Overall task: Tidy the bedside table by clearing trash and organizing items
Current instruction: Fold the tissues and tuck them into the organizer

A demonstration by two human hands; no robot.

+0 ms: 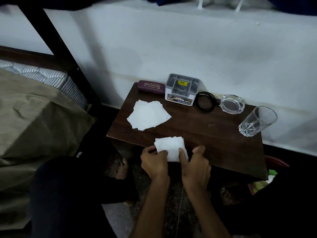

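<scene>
Dark wooden counter (197, 127) looks partly tidied: both the left hand (155, 163) and right hand (195, 166) pinch a folded tissue stack (169, 146) at the front edge, loose tissues (148, 115) still unsorted

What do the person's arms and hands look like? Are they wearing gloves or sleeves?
No gloves. The left hand and the right hand are both bare, and both forearms are bare as far as the picture shows, with no sleeve in sight. I see no ring, watch or bracelet, though the picture is dim. Dark trousers cover the knees below.
</scene>
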